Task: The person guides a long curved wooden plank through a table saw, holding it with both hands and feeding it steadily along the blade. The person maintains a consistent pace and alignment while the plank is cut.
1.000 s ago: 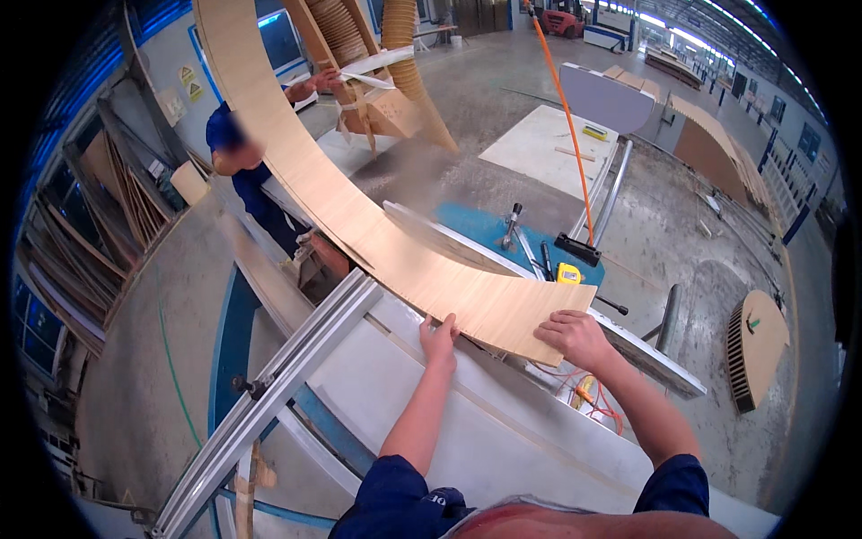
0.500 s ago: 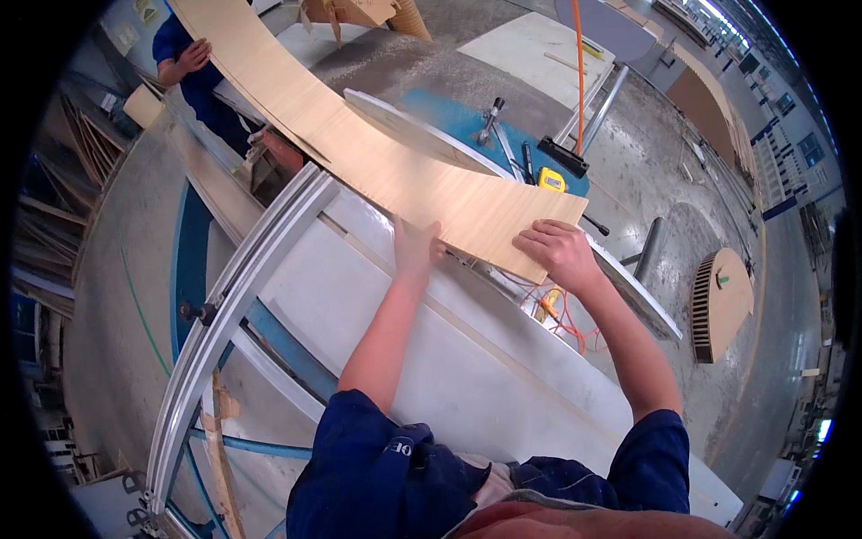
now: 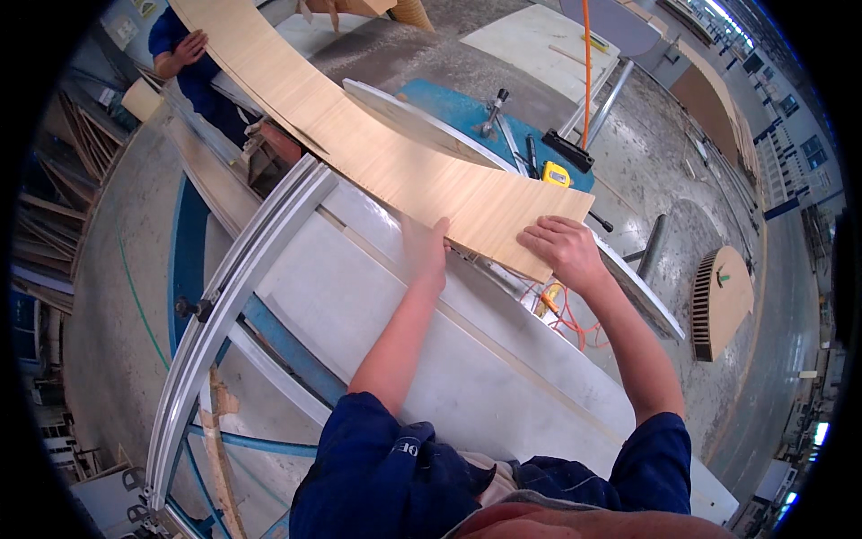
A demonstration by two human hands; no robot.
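A long, light wooden board [image 3: 404, 175] stretches from the upper left to the middle, bending in a curve through this wide lens. My right hand [image 3: 567, 255] grips its near right corner, fingers on top and the thumb side out of sight. My left hand [image 3: 429, 251] is at the board's near edge, to the left of my right hand. Its thumb shows against that edge; the other fingers are blurred or hidden by the board. At the far left, a co-worker's hand [image 3: 187, 49] holds the board's edge.
Beneath lies a pale machine table [image 3: 485, 377] with a silver rail [image 3: 238, 296] along its left. Beyond the board are a yellow tape measure [image 3: 556, 174], a clamp lever [image 3: 493, 111] and a hanging orange cable [image 3: 587, 72]. A curved slatted wooden piece [image 3: 723, 301] stands on the floor at right.
My left hand has shifted a little to the right along the near edge. The board and my right hand have moved very slightly right.
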